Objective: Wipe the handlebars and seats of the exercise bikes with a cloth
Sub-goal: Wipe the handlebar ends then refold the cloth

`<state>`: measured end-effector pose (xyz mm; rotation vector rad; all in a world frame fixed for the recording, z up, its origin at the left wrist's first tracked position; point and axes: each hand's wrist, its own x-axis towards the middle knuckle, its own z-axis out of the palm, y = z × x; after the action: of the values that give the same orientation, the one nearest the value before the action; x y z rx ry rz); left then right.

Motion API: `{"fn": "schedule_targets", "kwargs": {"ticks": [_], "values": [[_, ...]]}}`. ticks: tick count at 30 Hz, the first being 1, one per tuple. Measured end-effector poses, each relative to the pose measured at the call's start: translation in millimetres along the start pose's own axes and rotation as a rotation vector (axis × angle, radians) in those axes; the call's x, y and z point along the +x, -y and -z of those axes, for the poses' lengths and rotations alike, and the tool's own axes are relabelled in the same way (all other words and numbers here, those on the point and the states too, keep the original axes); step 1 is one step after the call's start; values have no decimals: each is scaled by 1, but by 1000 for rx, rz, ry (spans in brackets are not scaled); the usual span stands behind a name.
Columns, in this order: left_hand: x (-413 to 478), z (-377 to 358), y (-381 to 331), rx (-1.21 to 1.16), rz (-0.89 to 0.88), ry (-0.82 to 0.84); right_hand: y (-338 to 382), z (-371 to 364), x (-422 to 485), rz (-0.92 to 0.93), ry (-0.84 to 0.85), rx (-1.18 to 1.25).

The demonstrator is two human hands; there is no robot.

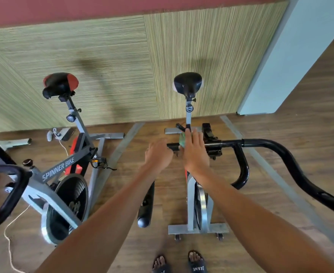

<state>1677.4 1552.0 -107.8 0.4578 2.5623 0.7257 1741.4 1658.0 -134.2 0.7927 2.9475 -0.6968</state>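
Note:
Two exercise bikes stand side by side before me. On the right bike, my right hand (pixel 195 150) presses a green cloth (pixel 182 140) against the black handlebar's (pixel 270 143) centre bar, fingers straight over it. My left hand (pixel 158 154) curls round the bar's left part just beside the cloth. The right bike's black seat (pixel 187 81) is farther off, by the wall. The left bike, marked SPINNER BIKE (pixel 57 168), has a black and red seat (pixel 60 83), and its black handlebar (pixel 6 190) shows at the left edge.
A woven-pattern wall (pixel 122 66) rises behind the bikes. A white cord (pixel 8 239) trails over the wooden floor at the left. A pale pillar (pixel 292 66) stands at the right. My sandalled feet (pixel 179 263) are in front of the right bike's base (pixel 198 228).

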Motion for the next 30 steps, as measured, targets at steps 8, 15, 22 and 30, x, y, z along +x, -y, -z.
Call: {"fn": "schedule_targets", "kwargs": {"ticks": [8,15,22,30], "values": [[5,-18,6,153,-33,-53,-9,-14,-57,132,86,-249],[7,-20,-1,176,-11,-95,-7,-13,-30,101,79,-88],[16,-54,-37,143,-78,-182,-61,-3,-123,51,-19,-180],[19,-79,-36,260,-69,-148,-141,42,-81,-262,-46,223]]}}
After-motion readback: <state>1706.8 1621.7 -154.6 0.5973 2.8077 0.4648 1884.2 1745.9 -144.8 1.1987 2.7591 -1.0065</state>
